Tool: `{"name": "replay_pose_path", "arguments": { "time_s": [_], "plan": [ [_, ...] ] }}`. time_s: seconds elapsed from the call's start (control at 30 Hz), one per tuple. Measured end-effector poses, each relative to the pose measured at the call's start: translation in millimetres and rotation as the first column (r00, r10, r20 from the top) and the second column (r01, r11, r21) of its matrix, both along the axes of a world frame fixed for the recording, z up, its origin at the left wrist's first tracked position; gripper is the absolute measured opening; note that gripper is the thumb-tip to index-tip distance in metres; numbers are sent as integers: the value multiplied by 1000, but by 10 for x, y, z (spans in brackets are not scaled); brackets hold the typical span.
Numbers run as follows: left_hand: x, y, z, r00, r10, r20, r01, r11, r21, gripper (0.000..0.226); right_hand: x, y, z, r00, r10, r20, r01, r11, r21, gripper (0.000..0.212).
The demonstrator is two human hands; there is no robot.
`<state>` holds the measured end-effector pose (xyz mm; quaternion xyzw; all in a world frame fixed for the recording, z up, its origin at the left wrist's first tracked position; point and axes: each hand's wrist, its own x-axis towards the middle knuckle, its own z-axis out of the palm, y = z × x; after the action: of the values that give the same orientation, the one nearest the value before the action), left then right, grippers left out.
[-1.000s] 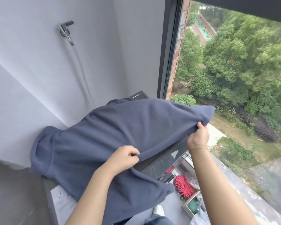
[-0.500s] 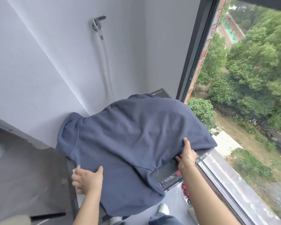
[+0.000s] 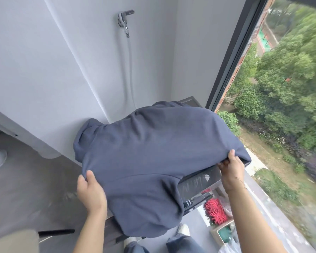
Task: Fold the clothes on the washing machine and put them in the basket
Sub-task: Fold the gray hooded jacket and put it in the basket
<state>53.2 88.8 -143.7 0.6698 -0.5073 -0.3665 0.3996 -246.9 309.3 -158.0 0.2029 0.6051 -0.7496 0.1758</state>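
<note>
A large dark blue garment lies spread over the top of the washing machine, hiding most of it; a flap of it hangs down the front. My left hand grips the garment's left edge, thumb on top. My right hand pinches its right corner at the machine's front right. The dark glossy front panel of the machine shows between my arms. No basket is in view.
A tap with a hose hangs on the grey wall behind. A tall window stands at the right. On the floor below right lie a red mop head and a box. My shoes show underneath.
The garment, held up in the air a second ago, now lies flatter across the machine. My left hand moved from its middle to its left edge; my right hand lowered with the right corner.
</note>
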Motion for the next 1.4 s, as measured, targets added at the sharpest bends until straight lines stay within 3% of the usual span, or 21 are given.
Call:
{"name": "replay_pose_path", "arguments": {
  "time_s": [0.07,0.13,0.23,0.27,0.33,0.43,0.53,0.63,0.77,0.93,1.03,1.13,1.23,1.33,1.4],
  "plan": [
    [137,-60,-52,1000,-2,26,2,1000,30,29,40,55,-96,996,-36,79,42,995,-85,29],
    [166,-125,-165,1000,-22,17,19,980,198,23,90,101,-240,974,-74,213,85,995,-44,31],
    [153,-147,-264,991,-27,-132,89,867,490,32,94,37,-239,960,-99,263,117,992,-55,4],
    [142,-150,-289,984,-16,-179,109,845,524,38,72,12,-208,964,-99,248,116,992,-56,17],
    [134,-143,-246,968,15,-249,123,841,528,39,23,-10,-174,966,-127,226,131,991,-4,27],
    [162,-133,-99,929,72,-362,101,894,437,30,-85,32,-132,975,-198,97,187,976,109,16],
    [227,-141,-10,908,118,-403,13,952,307,17,-200,109,71,975,-218,-46,220,975,31,14],
    [214,-133,-42,907,110,-406,-6,969,248,18,-188,162,64,930,-366,28,366,930,-22,28],
    [195,-133,-184,940,22,-340,128,903,411,10,292,-13,-193,953,-231,196,233,972,11,18],
    [280,-225,-245,933,22,-360,158,872,463,25,963,-399,-344,985,-17,169,-3,993,120,33],
    [283,-245,-163,950,51,-308,71,925,373,35,977,-421,-276,999,-37,6,34,950,311,38],
    [308,-199,-122,962,98,-256,-29,965,261,24,938,-274,-274,983,-92,-158,140,935,325,25],
    [378,-109,-196,975,115,-190,-53,951,306,24,1057,-149,-483,982,-146,-116,176,933,315,9],
    [514,-77,-288,991,85,-99,-34,899,436,30,1176,-132,-575,973,-218,-80,232,912,339,17],
    [607,-102,-297,991,62,-115,4,864,503,27,1214,-113,-639,966,-258,-22,253,920,299,22]
  ]
}}
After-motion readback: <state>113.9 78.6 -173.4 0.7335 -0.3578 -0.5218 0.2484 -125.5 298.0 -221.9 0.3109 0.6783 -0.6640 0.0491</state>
